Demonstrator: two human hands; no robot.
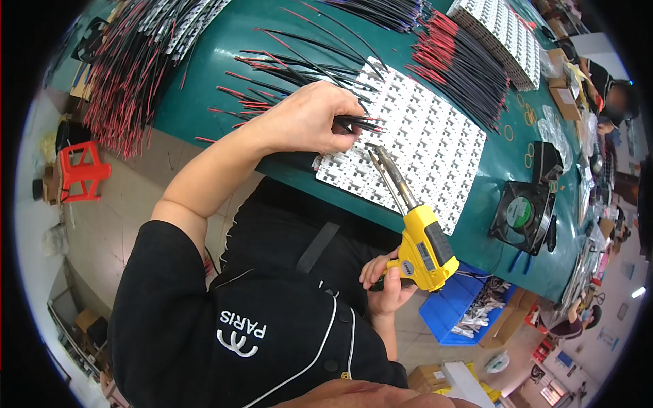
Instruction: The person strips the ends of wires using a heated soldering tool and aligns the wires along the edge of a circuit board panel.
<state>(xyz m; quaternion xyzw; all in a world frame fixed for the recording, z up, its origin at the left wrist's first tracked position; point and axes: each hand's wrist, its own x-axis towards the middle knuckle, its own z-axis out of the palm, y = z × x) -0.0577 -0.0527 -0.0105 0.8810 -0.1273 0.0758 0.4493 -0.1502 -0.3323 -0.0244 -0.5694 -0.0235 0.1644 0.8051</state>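
My left hand (323,115) is closed round a few black wires (364,124), whose ends stick out past the fingertips over a white circuit board panel (428,129). The panel carries rows of small dark marks and lies at the table's near edge. More black wires with red ends (272,64) fan out to the left from the panel's left side. In my right hand (389,277) is a yellow soldering gun (423,248), gripped by its handle. Its metal tip points up and left, close to the wire ends; whether it touches the panel I cannot tell.
Red and black wire bundles (462,68) lie beyond the panel, near a stack of white panels (507,41). More wires (129,68) hang over the left edge. A black fan (524,216) stands right. Below the table are a blue bin (435,316) and a red stool (83,171).
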